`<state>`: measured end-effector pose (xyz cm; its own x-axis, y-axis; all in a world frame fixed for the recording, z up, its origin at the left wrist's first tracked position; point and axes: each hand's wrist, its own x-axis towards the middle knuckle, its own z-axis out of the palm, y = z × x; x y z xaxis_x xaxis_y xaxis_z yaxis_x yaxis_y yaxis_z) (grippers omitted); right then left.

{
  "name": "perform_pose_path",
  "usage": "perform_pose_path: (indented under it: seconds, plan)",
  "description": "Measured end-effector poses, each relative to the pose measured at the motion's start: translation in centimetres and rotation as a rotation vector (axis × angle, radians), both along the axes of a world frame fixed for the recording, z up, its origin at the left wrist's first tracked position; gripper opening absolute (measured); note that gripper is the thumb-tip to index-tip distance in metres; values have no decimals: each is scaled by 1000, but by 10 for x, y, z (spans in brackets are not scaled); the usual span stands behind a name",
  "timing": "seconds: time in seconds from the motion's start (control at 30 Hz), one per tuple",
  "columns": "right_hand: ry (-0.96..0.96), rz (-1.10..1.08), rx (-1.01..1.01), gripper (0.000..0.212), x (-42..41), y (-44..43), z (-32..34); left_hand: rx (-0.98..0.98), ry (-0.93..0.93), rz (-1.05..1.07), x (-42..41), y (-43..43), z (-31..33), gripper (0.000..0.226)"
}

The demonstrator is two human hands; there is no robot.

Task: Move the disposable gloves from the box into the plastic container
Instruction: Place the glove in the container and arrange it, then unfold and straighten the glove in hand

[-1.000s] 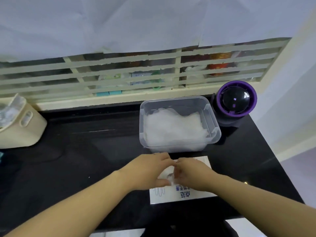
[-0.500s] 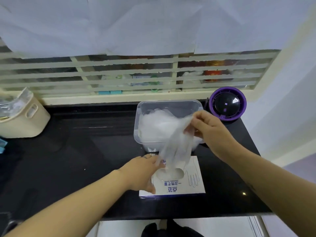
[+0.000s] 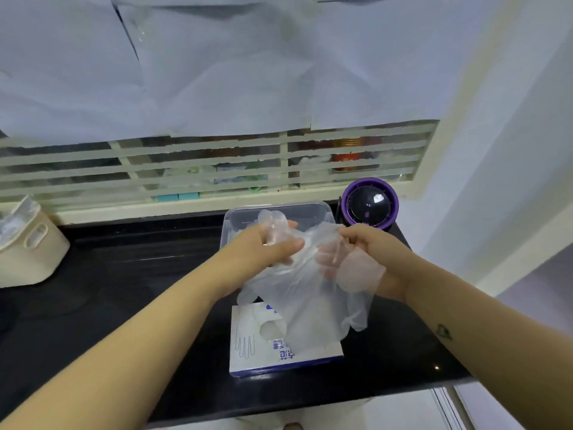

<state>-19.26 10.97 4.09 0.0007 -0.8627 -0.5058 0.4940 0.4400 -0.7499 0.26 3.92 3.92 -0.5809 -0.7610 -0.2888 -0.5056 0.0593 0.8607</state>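
The left hand (image 3: 267,247) and right hand (image 3: 370,254) both grip one bunch of clear gloves (image 3: 310,301), count unclear, above the single box (image 3: 257,355) at the bench (image 3: 124,290) front edge; one container (image 3: 305,212) behind.

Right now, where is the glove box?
Head view, centre: the glove box lies on the black counter near its front edge, just nearer than the plastic container, under the left hand and right hand holding a disposable glove.

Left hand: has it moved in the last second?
Yes. The left hand left the glove box and went toward the plastic container, now gripping the glove.
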Motion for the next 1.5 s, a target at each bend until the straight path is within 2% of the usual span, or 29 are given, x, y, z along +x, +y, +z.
perform_pose_path:
  seconds: [0.1, 0.17, 0.3, 0.4, 0.47, 0.5, 0.57, 0.67, 0.8, 0.9, 1.03, 1.17, 1.3, 1.4, 1.5]
  plan:
    - [-83, -7, 27, 31, -2, 6, 1, -72, -51, -69, -13, 0, 13, 39]
    - [-98, 14, 27, 21, -7, 11, 4, -58, -67, -96, -23, 2, 16, 30]
    - [-151, 12, 33, 30, -16, 14, -2, 12, -105, -4, -33, -9, 11, 21]
    - [-239, -49, 65, 58, -25, 21, -21, 86, -54, 150, -35, -22, 4, 23]
    - [-270, -34, 54, 79, -29, 27, -31, 201, 90, 279, -37, -27, 2, 17]
    - [-247, -23, 58, 83, -29, 28, -34, 239, 160, 323, -37, -29, 1, 13]
    - [-155, -38, 54, 76, -24, 26, -34, 252, 217, 385, -36, -37, -3, 11]
    - [-3, -141, 29, 49, -11, 11, -28, 200, 201, 397, -31, -49, -9, 13]
    - [293, -290, 11, 7, 2, -9, -22, 146, 208, 315, -16, -61, -13, 25]
    - [318, -365, -44, 19, 3, -23, -28, 94, 187, 279, 3, -68, -14, 28]
    - [247, -440, -103, 21, 9, -43, -24, 56, 142, 275, 25, -89, -21, 26]
    - [198, -471, -126, 24, 12, -59, -12, 92, 108, 430, 48, -114, -26, 21]
    - [256, -332, -184, 18, 15, -78, -1, 179, 156, 547, 63, -132, -23, 26]
    - [308, -156, -140, 24, 22, -91, -5, 236, 204, 477, 61, -137, -19, 26]
    - [290, -186, -23, 29, 27, -99, -20, 360, 323, 390, 54, -135, -9, 20]
